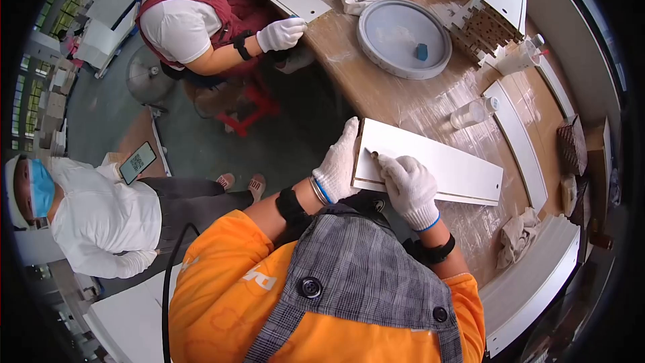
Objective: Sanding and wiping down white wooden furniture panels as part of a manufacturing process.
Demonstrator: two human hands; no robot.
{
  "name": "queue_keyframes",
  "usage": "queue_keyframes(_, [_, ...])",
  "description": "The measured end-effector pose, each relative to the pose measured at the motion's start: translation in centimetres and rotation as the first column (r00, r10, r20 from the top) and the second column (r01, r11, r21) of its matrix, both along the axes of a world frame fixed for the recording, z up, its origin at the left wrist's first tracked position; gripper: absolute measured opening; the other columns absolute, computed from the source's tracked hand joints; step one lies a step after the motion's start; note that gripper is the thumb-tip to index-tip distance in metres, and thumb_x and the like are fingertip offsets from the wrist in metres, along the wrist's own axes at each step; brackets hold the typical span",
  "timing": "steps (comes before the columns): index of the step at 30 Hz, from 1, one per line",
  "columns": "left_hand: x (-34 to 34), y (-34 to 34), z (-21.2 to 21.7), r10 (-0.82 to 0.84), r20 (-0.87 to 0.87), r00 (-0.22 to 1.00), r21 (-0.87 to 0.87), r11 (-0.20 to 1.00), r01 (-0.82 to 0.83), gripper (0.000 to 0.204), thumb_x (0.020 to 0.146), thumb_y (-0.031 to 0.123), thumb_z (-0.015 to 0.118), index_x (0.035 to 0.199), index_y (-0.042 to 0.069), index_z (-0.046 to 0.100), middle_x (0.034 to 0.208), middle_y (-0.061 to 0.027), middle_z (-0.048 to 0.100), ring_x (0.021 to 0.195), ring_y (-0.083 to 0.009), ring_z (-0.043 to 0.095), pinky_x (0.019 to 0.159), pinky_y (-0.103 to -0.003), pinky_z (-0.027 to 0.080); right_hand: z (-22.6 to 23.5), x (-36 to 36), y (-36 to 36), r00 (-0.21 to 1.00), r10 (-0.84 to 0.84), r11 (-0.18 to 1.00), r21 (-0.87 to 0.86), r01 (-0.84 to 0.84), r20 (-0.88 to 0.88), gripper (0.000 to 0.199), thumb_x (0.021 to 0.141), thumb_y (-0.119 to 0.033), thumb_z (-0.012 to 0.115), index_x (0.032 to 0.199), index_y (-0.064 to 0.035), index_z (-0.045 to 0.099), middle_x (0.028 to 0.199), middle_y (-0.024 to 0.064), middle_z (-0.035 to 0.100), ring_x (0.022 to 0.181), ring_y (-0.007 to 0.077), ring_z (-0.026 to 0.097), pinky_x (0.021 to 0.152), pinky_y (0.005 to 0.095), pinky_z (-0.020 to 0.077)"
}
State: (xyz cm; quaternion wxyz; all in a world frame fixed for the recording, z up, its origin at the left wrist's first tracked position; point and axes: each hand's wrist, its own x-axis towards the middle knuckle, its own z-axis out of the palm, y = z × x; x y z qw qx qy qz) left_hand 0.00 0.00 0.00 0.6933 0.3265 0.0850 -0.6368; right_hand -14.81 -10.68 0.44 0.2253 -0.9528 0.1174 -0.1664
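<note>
I see knitted white cloth gloves on my left hand point(338, 168) and right hand point(408, 187), both on a smooth, matt white panel point(443, 168). The worktop point(396, 97) beneath the panel looks like glossy, perhaps plastic-wrapped, wood. Beyond the panel sits a smooth grey plastic basin point(403, 37).
</note>
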Motion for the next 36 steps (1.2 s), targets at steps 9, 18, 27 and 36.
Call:
queue_keyframes(9, [1.1,-0.4,-0.5,-0.067,-0.06,0.996,-0.195,0.979,0.054,0.074,0.104,0.062,0.021,0.146,0.005,0.043,0.143,-0.0146,0.054,0.129,-0.028,0.054,0.108,-0.041,0.044,-1.4,-4.8,-0.9,0.968,-0.237,0.81,0.534,0.242,-0.079,0.014,0.087,-0.004,0.066,0.1,-0.0001,0.067,0.089,0.012,0.063,0.082,0.0251,0.064,0.075,0.0322,0.0511])
queue_keyframes(18, [1.3,0.1,-1.2,-0.124,0.397,0.91,-0.035,0.988,0.15,0.048,0.106,0.036,0.047,0.139,0.001,0.048,0.127,-0.0114,0.063,0.117,-0.0231,0.063,0.103,-0.033,0.048,-4.2,-12.1,-2.3,0.729,-0.611,0.294,0.768,0.569,-0.307,0.023,0.097,-0.013,0.057,0.111,0.0007,0.068,0.075,-0.0035,0.057,0.064,0.005,0.052,0.06,0.021,0.0438])
queue_keyframes(27, [-0.1,0.6,-3.0,-0.122,0.122,0.985,-0.028,0.992,0.126,0.05,0.105,0.032,0.051,0.14,-0.004,0.046,0.135,-0.0198,0.059,0.124,-0.0341,0.059,0.105,-0.049,0.05,-9.2,-22.4,-9.5,0.456,-0.858,0.083,0.81,0.58,-0.238,0.026,0.098,-0.019,0.058,0.116,-0.0008,0.067,0.069,-0.0059,0.052,0.055,0.0036,0.045,0.049,0.0223,0.0376])
queue_keyframes(36, [-1.4,4.2,-1.0,0.063,0.334,0.94,0.041,0.996,-0.081,0.053,0.104,0.038,0.052,0.138,-0.002,0.048,0.132,-0.0178,0.061,0.119,-0.0304,0.062,0.1,-0.044,0.053,-14.8,-29.2,-20.0,0.28,-0.957,0.262,0.193,0.945,-0.071,0.03,0.094,-0.021,0.061,0.119,-0.0043,0.068,0.097,0.0082,0.068,0.081,0.0218,0.062,0.073,0.0357,0.0503])
